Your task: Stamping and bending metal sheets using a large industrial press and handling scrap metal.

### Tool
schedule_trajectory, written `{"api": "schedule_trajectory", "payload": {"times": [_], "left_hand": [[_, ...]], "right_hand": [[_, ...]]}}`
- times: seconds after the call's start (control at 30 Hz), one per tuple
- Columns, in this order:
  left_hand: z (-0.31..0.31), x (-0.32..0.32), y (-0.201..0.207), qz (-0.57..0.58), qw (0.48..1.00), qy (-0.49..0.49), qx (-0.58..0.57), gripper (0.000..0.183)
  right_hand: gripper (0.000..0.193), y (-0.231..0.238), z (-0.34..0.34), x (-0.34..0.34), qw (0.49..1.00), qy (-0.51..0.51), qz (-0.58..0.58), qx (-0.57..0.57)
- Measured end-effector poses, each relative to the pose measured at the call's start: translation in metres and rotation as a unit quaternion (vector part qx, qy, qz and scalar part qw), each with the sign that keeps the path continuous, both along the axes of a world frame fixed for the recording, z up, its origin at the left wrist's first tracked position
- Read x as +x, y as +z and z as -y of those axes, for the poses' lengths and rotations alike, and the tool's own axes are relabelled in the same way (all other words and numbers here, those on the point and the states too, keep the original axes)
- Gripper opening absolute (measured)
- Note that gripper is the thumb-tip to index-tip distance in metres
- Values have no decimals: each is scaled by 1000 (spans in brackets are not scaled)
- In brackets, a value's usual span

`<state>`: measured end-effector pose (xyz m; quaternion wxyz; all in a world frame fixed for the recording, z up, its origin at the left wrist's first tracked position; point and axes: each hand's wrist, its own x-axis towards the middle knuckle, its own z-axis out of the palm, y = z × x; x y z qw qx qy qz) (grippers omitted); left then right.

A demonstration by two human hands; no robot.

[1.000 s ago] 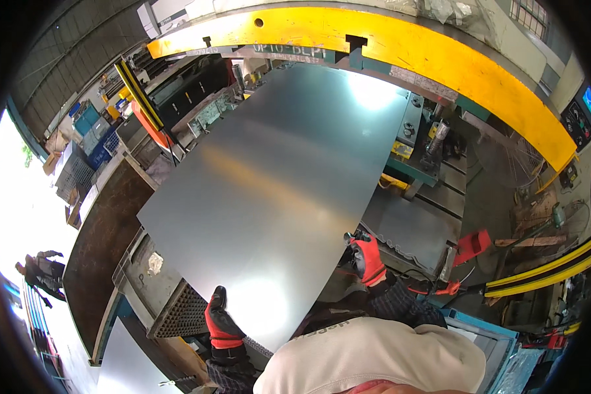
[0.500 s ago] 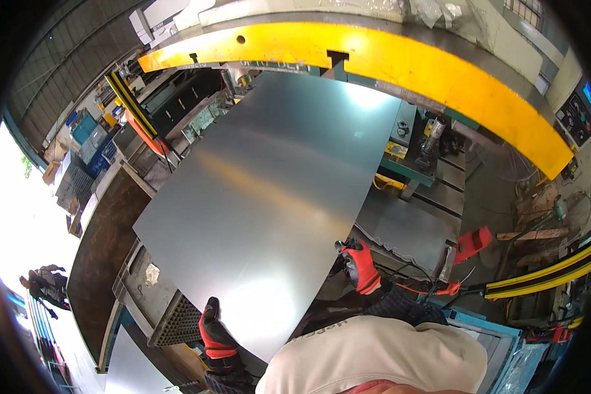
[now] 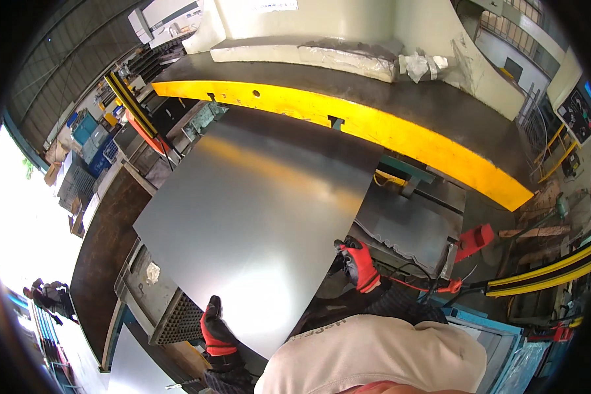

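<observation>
A large flat sheet of grey metal (image 3: 249, 210) stretches from close to my body to beneath the yellow beam of a press (image 3: 374, 129), which covers its far end. My left hand (image 3: 217, 330), in a black and red work glove, grips the near left edge, thumb on top and the fingers hidden underneath. On the right edge my right hand (image 3: 359, 264), gloved alike, is closed around the sheet's rim. The metal lies nearly flat, with bright glare near me and an orange reflection of the beam across its middle.
Right of the sheet lies another metal plate (image 3: 407, 226) with a ragged edge. A red pedal-like part (image 3: 474, 241) and a yellow-black guard bar (image 3: 545, 270) stand farther right. At left are a perforated tray (image 3: 184, 320) and a curved brown panel (image 3: 102, 262). Another person (image 3: 50, 299) is far left.
The yellow press beam has come down and now hides the far end of the sheet and the parts behind it. Both my hands keep their hold in nearly the same place.
</observation>
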<state>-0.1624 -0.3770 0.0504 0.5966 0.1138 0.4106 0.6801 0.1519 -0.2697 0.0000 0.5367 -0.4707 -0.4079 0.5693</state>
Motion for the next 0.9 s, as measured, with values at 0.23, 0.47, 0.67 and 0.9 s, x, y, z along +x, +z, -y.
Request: {"api": "schedule_trajectory", "payload": {"times": [0.23, 0.47, 0.67, 0.9], "left_hand": [[-1, 10, 29, -43, 998, -30, 15, 36], [1, -25, 66, -121, 992, -13, 20, 29], [41, -117, 69, -180, 974, 32, -133, 15], [56, -157, -6, -342, 917, 130, -159, 41]], "right_hand": [[11, 18, -59, 20, 930, 46, -364, -31], [11, 31, -94, 16, 962, 4, -127, 240], [23, 48, -7, -68, 964, 127, -227, -49], [20, 20, 4, -69, 946, 144, -264, -125]]}}
